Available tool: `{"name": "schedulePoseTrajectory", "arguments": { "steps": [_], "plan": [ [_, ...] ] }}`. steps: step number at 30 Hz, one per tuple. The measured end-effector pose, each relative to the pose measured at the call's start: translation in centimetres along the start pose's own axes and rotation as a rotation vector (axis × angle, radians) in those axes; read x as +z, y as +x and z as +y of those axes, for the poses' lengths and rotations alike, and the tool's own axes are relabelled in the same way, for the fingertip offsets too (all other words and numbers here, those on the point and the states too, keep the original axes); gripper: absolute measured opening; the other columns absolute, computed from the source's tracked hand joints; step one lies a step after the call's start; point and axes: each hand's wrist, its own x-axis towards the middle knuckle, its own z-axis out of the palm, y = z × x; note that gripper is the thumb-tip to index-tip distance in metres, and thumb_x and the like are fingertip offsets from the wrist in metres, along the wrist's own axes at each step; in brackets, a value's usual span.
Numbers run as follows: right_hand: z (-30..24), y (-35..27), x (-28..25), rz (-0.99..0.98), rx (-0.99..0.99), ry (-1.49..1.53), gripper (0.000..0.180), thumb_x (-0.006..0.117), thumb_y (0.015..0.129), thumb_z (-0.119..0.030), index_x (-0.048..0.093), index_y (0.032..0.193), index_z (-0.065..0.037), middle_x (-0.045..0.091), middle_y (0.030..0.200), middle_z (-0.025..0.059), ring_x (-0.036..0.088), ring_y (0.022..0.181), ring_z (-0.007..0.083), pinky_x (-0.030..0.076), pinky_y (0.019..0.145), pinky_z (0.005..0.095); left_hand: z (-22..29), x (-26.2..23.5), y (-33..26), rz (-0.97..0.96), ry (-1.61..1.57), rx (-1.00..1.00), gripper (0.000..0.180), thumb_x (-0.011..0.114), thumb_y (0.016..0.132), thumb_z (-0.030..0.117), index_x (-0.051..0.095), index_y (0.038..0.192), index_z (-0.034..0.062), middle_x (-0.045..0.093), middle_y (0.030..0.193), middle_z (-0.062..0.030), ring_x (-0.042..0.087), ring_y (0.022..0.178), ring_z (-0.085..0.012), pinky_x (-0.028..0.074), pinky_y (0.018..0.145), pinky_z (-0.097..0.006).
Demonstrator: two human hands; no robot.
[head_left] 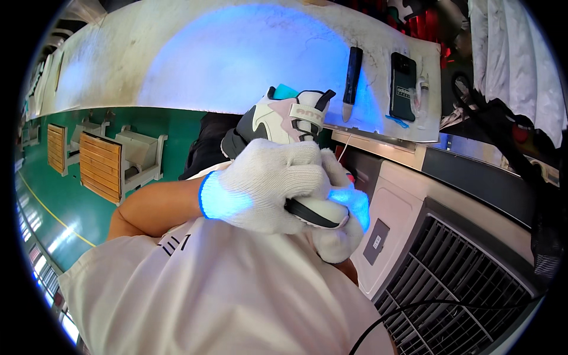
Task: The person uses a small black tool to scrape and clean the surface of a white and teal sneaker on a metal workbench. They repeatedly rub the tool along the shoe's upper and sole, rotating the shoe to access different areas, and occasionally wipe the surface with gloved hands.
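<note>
A child-style sneaker [273,120] in white, pale pink and dark grey, with a strap across the top and teal at its collar, is held up in front of my chest. My left hand [275,183], in a white knit glove with a blue cuff, wraps over its side with the fingers closed. The rounded toe pokes out below those fingers. Close against the toe, my right hand [346,228], also gloved, is curled around that end; its fingers are partly hidden. A small pinkish-red bit shows beside them, too little to name.
On the pale worktable [195,77], lit by a blue glow, lie a dark-handled knife-like tool [353,77], a black phone [403,86] and a syringe-like tube [423,97]. A grilled beige machine [455,266] stands at right, with a black cable [426,303] before it. Wooden-topped seats [100,167] stand left.
</note>
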Motion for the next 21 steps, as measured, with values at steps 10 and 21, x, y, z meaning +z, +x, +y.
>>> {"name": "schedulePoseTrajectory", "arguments": {
  "steps": [10,21],
  "plan": [
    [-3.7,3.8,1.7,-0.230,0.148,-0.157,0.046,0.078,0.091,-0.009,0.073,0.132,0.009,0.064,0.151,0.0321,0.061,0.141,0.0431,0.042,0.123,0.0522,0.1,-1.6,-1.0,-0.001,-0.017,-0.041,0.045,0.097,0.072,0.026,0.066,0.100,0.0094,0.065,0.101,-0.0094,0.071,0.085,-0.0331,0.060,0.073,-0.043],
    [-5.2,8.1,5.0,-0.350,0.082,-0.656,0.092,0.099,0.078,-0.015,0.053,0.157,-0.005,0.054,0.160,0.0361,0.060,0.145,0.0500,0.054,0.119,0.0641,-5.1,-4.6,-2.9,0.370,-0.274,0.155,0.068,0.099,0.072,0.028,0.071,0.132,0.0113,0.066,0.135,-0.0133,0.072,0.113,-0.0348,0.062,0.091,-0.045]
  ]
}}
